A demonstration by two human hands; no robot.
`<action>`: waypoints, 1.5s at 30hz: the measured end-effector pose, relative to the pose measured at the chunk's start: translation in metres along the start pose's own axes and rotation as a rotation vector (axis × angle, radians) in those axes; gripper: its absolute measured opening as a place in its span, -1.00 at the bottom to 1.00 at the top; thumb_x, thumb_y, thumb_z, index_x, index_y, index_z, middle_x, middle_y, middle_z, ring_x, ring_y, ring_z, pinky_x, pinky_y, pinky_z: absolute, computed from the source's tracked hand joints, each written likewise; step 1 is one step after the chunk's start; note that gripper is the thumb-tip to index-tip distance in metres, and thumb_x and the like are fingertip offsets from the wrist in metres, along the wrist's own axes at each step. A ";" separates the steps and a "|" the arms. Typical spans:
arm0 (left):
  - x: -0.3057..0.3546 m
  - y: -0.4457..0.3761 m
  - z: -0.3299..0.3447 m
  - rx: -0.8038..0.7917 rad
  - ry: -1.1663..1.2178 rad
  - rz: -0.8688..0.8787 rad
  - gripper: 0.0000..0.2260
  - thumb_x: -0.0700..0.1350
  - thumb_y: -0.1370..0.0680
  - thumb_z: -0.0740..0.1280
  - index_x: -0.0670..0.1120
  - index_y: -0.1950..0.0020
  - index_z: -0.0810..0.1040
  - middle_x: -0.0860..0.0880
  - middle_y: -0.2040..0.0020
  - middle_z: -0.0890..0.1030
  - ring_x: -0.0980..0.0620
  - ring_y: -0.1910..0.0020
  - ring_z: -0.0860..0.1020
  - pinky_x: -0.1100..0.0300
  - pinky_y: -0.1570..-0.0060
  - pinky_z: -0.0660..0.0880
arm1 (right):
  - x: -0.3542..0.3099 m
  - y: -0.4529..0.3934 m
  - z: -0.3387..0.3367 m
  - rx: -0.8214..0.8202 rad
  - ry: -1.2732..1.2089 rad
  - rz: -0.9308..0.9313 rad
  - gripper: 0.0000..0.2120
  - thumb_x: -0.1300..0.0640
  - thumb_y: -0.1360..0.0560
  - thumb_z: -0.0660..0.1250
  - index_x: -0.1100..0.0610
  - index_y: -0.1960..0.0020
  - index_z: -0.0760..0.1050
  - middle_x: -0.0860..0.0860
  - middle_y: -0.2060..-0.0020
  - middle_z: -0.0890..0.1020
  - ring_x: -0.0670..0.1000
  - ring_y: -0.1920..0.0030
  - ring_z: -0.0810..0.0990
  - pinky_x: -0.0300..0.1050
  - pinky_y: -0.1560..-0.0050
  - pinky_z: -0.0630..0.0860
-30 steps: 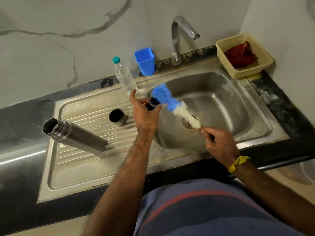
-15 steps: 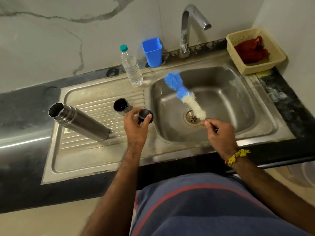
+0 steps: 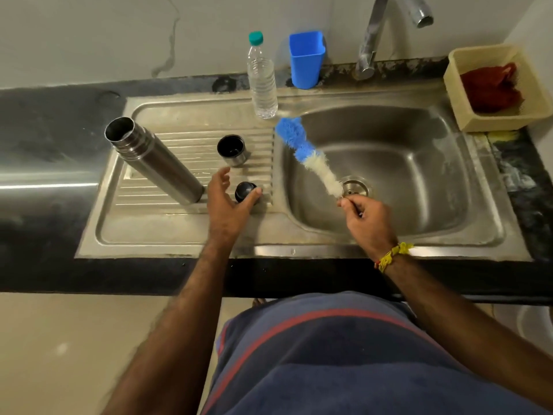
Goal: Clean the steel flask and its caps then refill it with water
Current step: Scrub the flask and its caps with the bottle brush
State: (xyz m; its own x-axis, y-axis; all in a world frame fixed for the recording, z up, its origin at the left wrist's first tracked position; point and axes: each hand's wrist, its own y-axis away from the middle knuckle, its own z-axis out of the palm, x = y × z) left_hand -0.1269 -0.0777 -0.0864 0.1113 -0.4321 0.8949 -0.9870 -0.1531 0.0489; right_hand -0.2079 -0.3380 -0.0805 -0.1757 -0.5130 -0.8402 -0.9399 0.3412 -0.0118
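The open steel flask (image 3: 152,160) stands on the ribbed drainboard (image 3: 185,232), leaning in this wide view. Its steel cup cap (image 3: 232,149) sits mouth up just right of it. The small black inner cap (image 3: 245,190) rests on the drainboard by the basin's edge. My left hand (image 3: 229,202) hovers over that cap with fingers spread, the thumb touching its right side. My right hand (image 3: 366,220) grips the handle of a blue and white bottle brush (image 3: 308,155), whose bristles point up-left over the sink basin (image 3: 419,187).
A clear water bottle (image 3: 262,79) with a teal cap and a blue plastic cup (image 3: 305,59) stand behind the drainboard. The tap (image 3: 371,40) rises at the back. A cream basket (image 3: 466,121) with a red cloth sits at the right on the black counter (image 3: 45,139).
My left hand carried the black cap away from the brush, down-left to the drainboard, set it there and opened its fingers. The brush stayed over the basin in my right hand.
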 end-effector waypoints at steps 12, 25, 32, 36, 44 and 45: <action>0.030 -0.112 0.016 -0.020 -0.266 -0.103 -0.03 0.03 -0.36 0.65 -0.15 -0.61 0.20 -0.15 -0.53 0.36 -0.10 -0.51 0.33 0.08 -0.51 0.29 | -0.011 -0.007 -0.009 0.089 -0.117 0.084 -0.86 0.10 -0.53 0.41 0.16 0.07 0.68 0.07 0.24 0.71 0.11 0.19 0.68 0.15 0.11 0.63; 0.044 -0.109 0.040 -0.067 -0.266 0.155 -0.31 -0.28 -0.28 0.60 -0.10 -0.37 0.45 0.01 -0.16 0.56 0.04 -0.09 0.53 0.33 -0.13 0.42 | -0.004 0.012 -0.028 0.094 -0.152 0.158 -0.86 0.13 -0.56 0.39 0.17 0.04 0.68 0.04 0.24 0.70 -0.01 0.26 0.62 -0.06 0.20 0.56; 0.074 -0.095 0.080 -0.205 -0.167 0.367 -0.42 -0.22 -0.23 0.66 -0.04 -0.19 0.55 -0.01 -0.07 0.66 0.02 -0.01 0.64 0.06 -0.06 0.62 | -0.013 0.016 -0.053 -0.054 0.203 -0.009 -0.73 -0.07 -0.54 0.23 0.05 0.00 0.63 -0.03 0.25 0.67 0.02 0.26 0.60 0.04 0.22 0.58; 0.080 -0.090 0.093 -0.310 -0.267 0.547 -0.48 -0.24 -0.28 0.60 0.05 -0.17 0.54 -0.01 -0.11 0.63 -0.03 -0.09 0.59 0.05 -0.11 0.58 | -0.016 0.012 -0.079 -0.107 0.490 0.017 -0.81 0.02 -0.61 0.23 0.00 -0.10 0.59 0.03 0.05 0.64 0.14 0.07 0.61 0.04 0.09 0.54; 0.089 -0.074 0.118 -0.398 -0.525 0.766 -0.59 -0.33 -0.40 0.47 -0.14 -0.23 0.55 -0.12 -0.16 0.59 -0.16 -0.20 0.49 0.15 -0.18 0.35 | -0.030 -0.025 -0.104 -0.185 0.372 0.180 -0.80 0.08 -0.59 0.29 0.14 0.05 0.66 0.12 0.14 0.69 0.10 0.19 0.66 -0.09 0.19 0.54; 0.091 -0.075 0.118 -0.394 -0.516 0.782 -0.60 -0.32 -0.40 0.48 -0.14 -0.22 0.56 -0.11 -0.14 0.60 -0.16 -0.18 0.51 0.14 -0.17 0.37 | -0.025 -0.028 -0.106 -0.238 0.184 0.278 -0.76 0.11 -0.61 0.27 0.20 0.10 0.63 0.15 0.23 0.68 0.03 0.37 0.60 -0.16 0.37 0.47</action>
State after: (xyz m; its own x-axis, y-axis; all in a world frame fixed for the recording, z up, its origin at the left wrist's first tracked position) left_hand -0.0288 -0.2098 -0.0613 -0.6373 -0.6310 0.4424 -0.7624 0.6002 -0.2421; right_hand -0.2081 -0.4185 -0.0011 -0.4616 -0.5666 -0.6825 -0.8870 0.3059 0.3460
